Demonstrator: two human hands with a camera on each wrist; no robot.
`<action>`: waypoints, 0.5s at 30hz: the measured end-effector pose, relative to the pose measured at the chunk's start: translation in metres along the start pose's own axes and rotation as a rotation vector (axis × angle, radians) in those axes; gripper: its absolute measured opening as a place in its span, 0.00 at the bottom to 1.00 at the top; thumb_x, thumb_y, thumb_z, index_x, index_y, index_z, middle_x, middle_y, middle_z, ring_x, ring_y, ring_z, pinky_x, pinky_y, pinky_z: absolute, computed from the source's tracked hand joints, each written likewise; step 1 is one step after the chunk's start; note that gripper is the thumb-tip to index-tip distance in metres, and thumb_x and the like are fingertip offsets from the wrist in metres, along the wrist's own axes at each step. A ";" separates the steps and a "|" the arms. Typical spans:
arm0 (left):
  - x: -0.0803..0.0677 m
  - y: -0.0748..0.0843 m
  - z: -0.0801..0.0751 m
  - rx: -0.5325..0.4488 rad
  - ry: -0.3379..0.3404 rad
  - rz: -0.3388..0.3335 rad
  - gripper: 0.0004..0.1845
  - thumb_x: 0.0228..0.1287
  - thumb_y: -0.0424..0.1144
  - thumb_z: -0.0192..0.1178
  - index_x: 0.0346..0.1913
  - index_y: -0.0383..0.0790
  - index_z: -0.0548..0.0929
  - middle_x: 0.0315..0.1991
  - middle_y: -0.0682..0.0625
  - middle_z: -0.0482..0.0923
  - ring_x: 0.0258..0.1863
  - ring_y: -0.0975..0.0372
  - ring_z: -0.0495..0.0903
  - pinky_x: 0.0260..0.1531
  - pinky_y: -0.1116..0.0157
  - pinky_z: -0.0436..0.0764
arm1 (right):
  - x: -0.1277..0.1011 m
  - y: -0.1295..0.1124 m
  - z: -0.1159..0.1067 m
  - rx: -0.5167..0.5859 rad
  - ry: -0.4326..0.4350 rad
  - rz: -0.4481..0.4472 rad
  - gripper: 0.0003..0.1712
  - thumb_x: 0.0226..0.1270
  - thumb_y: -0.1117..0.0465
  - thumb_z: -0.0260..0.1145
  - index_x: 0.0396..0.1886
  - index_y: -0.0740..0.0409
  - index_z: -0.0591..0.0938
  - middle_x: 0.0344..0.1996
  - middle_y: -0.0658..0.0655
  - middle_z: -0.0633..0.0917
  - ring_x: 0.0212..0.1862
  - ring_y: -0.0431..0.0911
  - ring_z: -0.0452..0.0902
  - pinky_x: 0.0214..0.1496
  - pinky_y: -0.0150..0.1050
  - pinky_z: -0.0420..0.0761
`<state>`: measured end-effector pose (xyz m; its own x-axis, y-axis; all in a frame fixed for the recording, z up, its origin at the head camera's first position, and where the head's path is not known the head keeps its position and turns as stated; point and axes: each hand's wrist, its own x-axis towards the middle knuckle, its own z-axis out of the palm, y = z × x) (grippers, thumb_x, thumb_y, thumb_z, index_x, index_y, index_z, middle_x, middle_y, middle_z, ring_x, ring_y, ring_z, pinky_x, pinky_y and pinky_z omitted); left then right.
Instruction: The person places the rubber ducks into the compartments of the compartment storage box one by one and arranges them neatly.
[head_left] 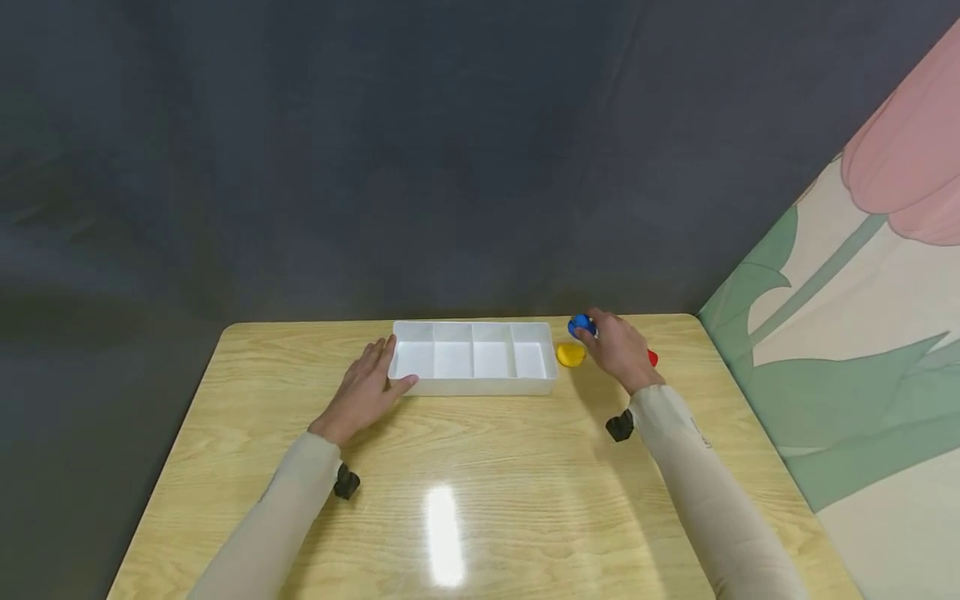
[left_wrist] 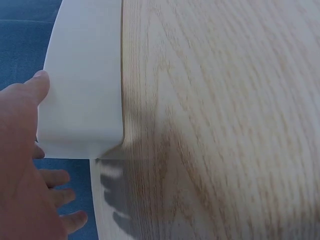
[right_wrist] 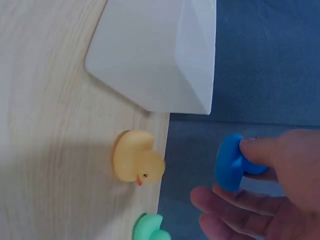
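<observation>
A white tray [head_left: 474, 384] with several empty compartments lies at the table's far middle. My left hand [head_left: 381, 368] rests against its left end, fingers straight, the thumb [left_wrist: 39, 84] laid on the tray's front wall [left_wrist: 85, 95]. Right of the tray, my right hand [head_left: 596, 332] pinches a blue toy [head_left: 578, 325] between thumb and fingers; in the right wrist view the blue toy [right_wrist: 229, 162] sits in my right hand [right_wrist: 235, 189] near the table's far edge. A yellow duck [head_left: 571, 354] lies between that hand and the tray [right_wrist: 155, 55].
A green toy [right_wrist: 150, 228] lies by the yellow duck [right_wrist: 137, 162], close to the table's far edge. A red thing [head_left: 653, 358] shows behind my right wrist. A dark backdrop hangs behind the wooden table [head_left: 480, 467], and a flowered wall stands at the right.
</observation>
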<state>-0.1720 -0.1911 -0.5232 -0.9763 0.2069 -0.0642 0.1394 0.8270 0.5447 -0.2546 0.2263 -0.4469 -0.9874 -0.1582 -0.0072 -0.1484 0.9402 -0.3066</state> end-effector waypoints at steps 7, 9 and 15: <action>0.000 0.001 0.000 -0.013 -0.005 -0.006 0.47 0.72 0.68 0.43 0.80 0.49 0.34 0.82 0.42 0.37 0.82 0.45 0.39 0.77 0.39 0.44 | 0.006 -0.014 0.002 0.014 -0.026 -0.063 0.22 0.73 0.50 0.62 0.59 0.58 0.77 0.49 0.62 0.83 0.43 0.56 0.78 0.48 0.55 0.83; 0.000 0.001 0.000 -0.014 -0.006 -0.001 0.47 0.72 0.67 0.43 0.80 0.48 0.34 0.82 0.42 0.37 0.81 0.44 0.39 0.77 0.38 0.44 | 0.008 -0.018 0.005 0.022 -0.037 -0.078 0.23 0.73 0.51 0.62 0.60 0.59 0.76 0.52 0.63 0.82 0.46 0.56 0.78 0.51 0.56 0.83; 0.000 0.002 -0.003 -0.012 -0.016 -0.003 0.48 0.72 0.68 0.42 0.80 0.48 0.35 0.82 0.41 0.37 0.81 0.44 0.39 0.77 0.38 0.44 | 0.012 -0.035 0.010 0.030 -0.049 -0.135 0.25 0.72 0.52 0.63 0.62 0.61 0.77 0.56 0.64 0.82 0.51 0.57 0.80 0.57 0.56 0.82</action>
<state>-0.1717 -0.1905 -0.5197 -0.9739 0.2126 -0.0796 0.1341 0.8216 0.5541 -0.2607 0.1879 -0.4461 -0.9545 -0.2982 -0.0099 -0.2776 0.8999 -0.3362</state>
